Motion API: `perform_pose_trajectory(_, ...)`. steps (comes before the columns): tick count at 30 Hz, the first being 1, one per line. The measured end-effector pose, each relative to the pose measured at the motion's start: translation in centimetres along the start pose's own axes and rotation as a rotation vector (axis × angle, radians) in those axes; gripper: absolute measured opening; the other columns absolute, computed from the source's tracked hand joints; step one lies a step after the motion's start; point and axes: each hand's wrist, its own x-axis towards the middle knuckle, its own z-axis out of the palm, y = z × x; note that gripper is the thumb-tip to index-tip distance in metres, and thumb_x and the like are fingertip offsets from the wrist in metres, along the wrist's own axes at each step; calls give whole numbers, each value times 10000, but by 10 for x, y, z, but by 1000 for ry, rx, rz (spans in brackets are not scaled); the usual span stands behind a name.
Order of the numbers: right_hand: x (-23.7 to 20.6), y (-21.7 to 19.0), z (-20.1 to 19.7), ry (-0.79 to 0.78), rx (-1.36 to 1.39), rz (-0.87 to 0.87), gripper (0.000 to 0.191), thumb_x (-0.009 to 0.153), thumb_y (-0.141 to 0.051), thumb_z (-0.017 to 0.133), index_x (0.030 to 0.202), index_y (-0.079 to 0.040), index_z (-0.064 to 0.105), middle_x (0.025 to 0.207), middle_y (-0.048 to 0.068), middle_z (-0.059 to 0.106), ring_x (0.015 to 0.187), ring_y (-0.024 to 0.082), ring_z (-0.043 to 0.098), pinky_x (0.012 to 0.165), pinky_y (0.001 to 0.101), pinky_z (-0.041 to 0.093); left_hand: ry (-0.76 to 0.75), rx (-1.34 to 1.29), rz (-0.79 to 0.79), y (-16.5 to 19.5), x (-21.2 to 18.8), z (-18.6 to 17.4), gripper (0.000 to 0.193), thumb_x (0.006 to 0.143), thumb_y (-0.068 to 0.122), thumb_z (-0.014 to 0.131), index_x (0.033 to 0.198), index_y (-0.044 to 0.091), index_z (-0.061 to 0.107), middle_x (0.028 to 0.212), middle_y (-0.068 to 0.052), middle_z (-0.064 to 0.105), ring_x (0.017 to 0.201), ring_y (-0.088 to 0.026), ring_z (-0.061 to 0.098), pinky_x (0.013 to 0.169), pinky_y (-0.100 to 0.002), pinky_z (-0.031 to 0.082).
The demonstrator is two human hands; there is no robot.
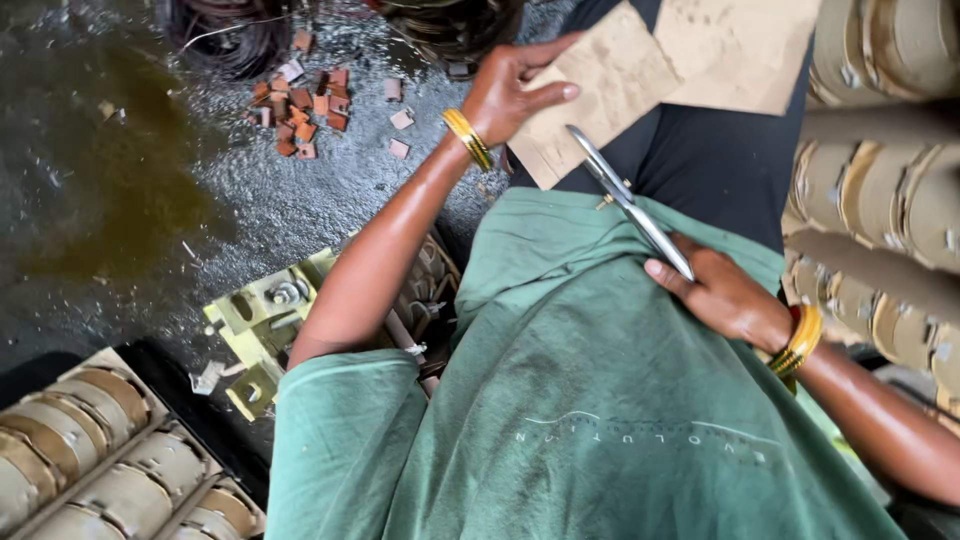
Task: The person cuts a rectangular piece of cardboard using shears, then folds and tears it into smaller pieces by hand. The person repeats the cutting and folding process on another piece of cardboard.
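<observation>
L hand (pixel 505 90) grips 1 brown paper sheet (pixel 610 85); R hand (pixel 725 295) closed on 1 pr scissors (pixel 625 200), blades open

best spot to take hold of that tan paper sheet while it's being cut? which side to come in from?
Probably the far-left corner of the tan sheet, where the left hand pinches it, thumb on top. The scissors in the right hand enter at the near edge, blades open, pointing up into the sheet. Coming from the left, away from the cut line, keeps fingers clear and holds the thin sheet taut.
</observation>
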Motion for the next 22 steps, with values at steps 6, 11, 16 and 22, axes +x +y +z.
perform_pose_trajectory(6,-4,-2,-4,-66,5,1,620,1026,-489,457,1329,44,552,1291,234,651,1174,358,627,1027,418,445,6,-43,-126,-8,-9,13,570,964,81,821,1452,-46,555,1321,-148,735,1143,-87,648,1010,-281,565)
perform_pose_trajectory(11,-4,-14,-18,-156,62,20,642,1018,-472,477,1402,41,498,1286,217,662,1187,303,618,1025,393,431,4,-59,-9,-13,-8,20,538,996,72,825,1443,-71,561,1379,-141,703,1238,-114,644,1060,-292,548)
perform_pose_trajectory(16,-5,-22,-21,-160,53,92,582,1011,-429,517,1363,33,548,1211,182,704,1148,254,632,1000,363,456,28,-109,-13,-22,-7,21,519,1001,85,817,1429,-77,572,1339,-157,718,1219,-137,666,1048,-303,571)
perform_pose_trajectory(22,-4,-28,-25,-201,-18,326,549,1011,-440,530,1344,-20,651,1017,229,717,944,298,614,862,396,495,52,-80,-85,-31,-5,18,480,998,135,842,1361,-80,614,1306,-191,745,1194,-195,718,1031,-307,600)
